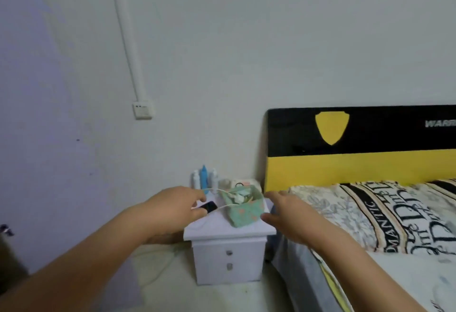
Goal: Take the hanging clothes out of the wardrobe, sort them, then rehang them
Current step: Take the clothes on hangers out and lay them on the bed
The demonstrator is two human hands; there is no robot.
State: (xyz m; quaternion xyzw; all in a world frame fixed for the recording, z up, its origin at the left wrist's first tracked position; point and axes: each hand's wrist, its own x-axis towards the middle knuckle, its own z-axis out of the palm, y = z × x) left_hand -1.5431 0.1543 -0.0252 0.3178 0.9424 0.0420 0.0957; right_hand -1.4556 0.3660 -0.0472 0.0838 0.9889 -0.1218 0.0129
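Left hand [172,209] pinches a white cable [223,206] beside the green pouch [243,209] on the nightstand [229,250], right hand [287,215] hovers released, headboard [357,161] reads "WARR".

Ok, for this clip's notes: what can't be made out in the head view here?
- Wardrobe and hanging clothes: outside the frame.
- Left hand: fingers curl around a small black object; its identity is unclear, partly covered by the fingers.
- Green fabric pouch: contents blurred, too small.
- Headboard lettering: cut off by the right edge.
- Bottles on the nightstand: labels too small.
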